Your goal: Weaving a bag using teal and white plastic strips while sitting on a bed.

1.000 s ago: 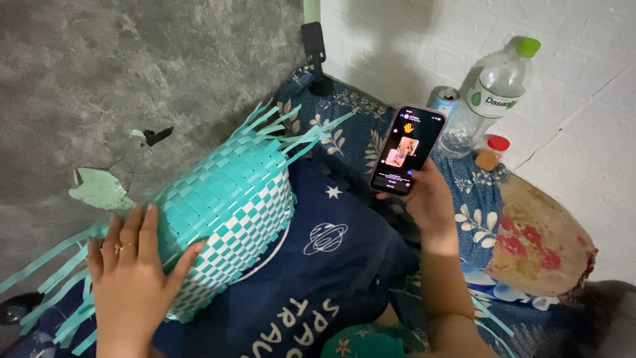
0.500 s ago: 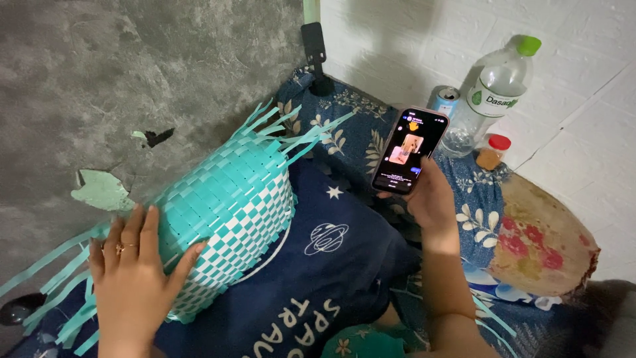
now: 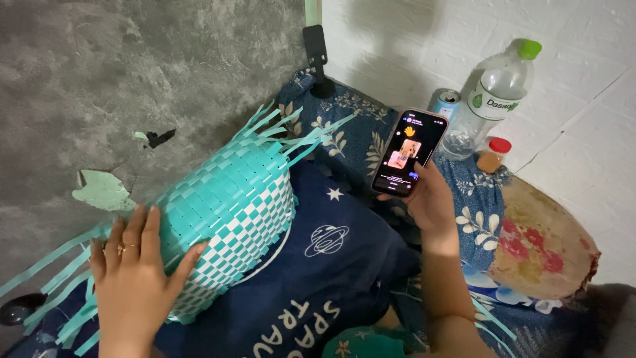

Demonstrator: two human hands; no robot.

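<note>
I am resting my left hand (image 3: 136, 278) flat, fingers spread wide and gripping nothing, on the near end of a half-woven basket (image 3: 222, 222) of teal and white strips; the palm is lying on its teal side, the thumb is reaching onto the checkered part, and a ring is showing on one finger. Loose teal strips (image 3: 50, 282) are trailing out from under and to the left of that hand, and more are fanning from the basket's far end, beyond my fingertips. The basket is lying on its side across a dark blue cloth (image 3: 318, 292) printed with stars and a planet, which is spreading between my two hands. To the right of it, I am holding a phone (image 3: 409, 154) in my right hand (image 3: 432, 202), fingers curled round its lower back edge, the lit screen tilted up toward me. Under that wrist a blue floral sheet (image 3: 480, 219) is covering the bedding, and further right a round pillow (image 3: 546, 245) with red flowers is lying on it. Beyond the phone, a small jar with a red lid (image 3: 494, 154), a clear plastic bottle with a green cap (image 3: 493, 99) and a drinks can (image 3: 446, 103) are standing against the white wall. Farther left, past the basket's fringe, a black clamp stand (image 3: 318, 56) is rising beside the grey wall (image 3: 132, 79).
</note>
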